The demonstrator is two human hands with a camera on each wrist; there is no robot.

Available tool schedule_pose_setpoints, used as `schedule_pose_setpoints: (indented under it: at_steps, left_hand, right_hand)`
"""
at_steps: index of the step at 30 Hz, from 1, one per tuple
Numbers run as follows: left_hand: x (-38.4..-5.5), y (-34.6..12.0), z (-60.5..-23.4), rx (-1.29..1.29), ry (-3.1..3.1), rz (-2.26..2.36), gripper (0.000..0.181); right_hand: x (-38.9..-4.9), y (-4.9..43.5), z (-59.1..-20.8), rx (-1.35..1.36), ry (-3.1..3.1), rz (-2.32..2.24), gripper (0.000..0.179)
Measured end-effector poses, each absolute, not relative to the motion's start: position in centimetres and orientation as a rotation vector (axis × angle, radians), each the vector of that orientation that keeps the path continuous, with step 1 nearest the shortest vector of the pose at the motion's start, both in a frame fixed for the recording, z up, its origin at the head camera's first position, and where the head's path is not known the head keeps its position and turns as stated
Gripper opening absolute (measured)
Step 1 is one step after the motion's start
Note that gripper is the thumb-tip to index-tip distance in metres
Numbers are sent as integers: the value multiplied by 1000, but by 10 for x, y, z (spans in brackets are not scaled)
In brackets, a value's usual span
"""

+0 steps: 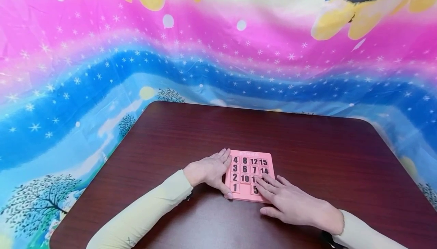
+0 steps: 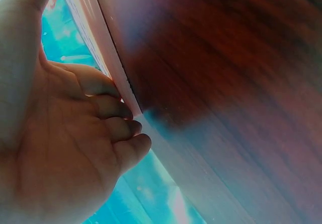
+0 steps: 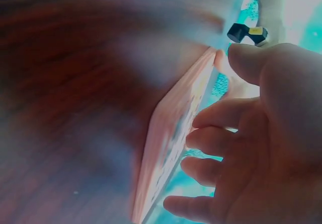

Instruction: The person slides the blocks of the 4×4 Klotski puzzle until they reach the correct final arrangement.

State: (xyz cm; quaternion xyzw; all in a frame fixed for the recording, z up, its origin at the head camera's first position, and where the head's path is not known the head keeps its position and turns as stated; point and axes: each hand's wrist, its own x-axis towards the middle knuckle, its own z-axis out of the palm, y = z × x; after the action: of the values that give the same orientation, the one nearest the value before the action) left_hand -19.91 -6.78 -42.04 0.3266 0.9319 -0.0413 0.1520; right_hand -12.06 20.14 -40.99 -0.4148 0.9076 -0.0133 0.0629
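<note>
A pink number slide puzzle (image 1: 250, 153) lies flat on the table, its black-numbered tiles facing up. In its bottom row, a gap shows between the 1 tile (image 1: 235, 187) and the 5 tile (image 1: 255, 189). My left hand (image 1: 209, 169) lies along the puzzle's left side, fingers extended near the top left corner and thumb at the bottom left corner. From the right, my right hand (image 1: 293, 203) reaches over the lower right tiles with fingers spread and fairly straight. Its fingertips touch tiles there and hide some numbers. The right thumb sits apart, below the puzzle's lower right corner.
The dark reddish-brown table (image 1: 205, 127) has rounded far corners. A colourful printed cloth (image 1: 218, 51) hangs behind and beside it. In the right wrist view, a black band with a yellow patch (image 3: 246, 32) shows at the left wrist.
</note>
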Motion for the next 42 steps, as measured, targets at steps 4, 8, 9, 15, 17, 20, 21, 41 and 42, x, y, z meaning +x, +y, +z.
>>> schedule_pose_setpoints:
  at_steps: [4,8,9,15,17,20,21,41,42]
  left_hand:
    - [-199,-67,-421,946,2671,-118,131]
    - [-199,-68,-421,944,2667,-111,131]
    - [-199,-68,-422,943,2667,-109,131]
    - [-199,-68,-421,930,2671,-103,130]
    - [-199,-68,-421,925,2671,-103,130]
    - [-199,-67,-421,918,2672,-102,131]
    - [-199,-67,-421,917,2672,-100,130]
    - [-199,-68,-423,931,2677,-113,131]
    - [-199,-68,-423,929,2678,-108,132]
  right_hand:
    - [-118,206,-415,-1285,2751,-24,66]
    - [-116,208,-418,-1311,2755,-19,64]
    - [-116,208,-419,-1314,2758,-15,64]
    - [-115,204,-419,-1347,2775,20,64]
    - [-115,202,-419,-1359,2776,21,64]
    - [-116,198,-419,-1371,2771,25,64]
    - [-116,196,-419,-1377,2770,29,64]
    - [-117,189,-417,-1345,2756,-20,63]
    - [-117,191,-415,-1329,2759,-30,63]
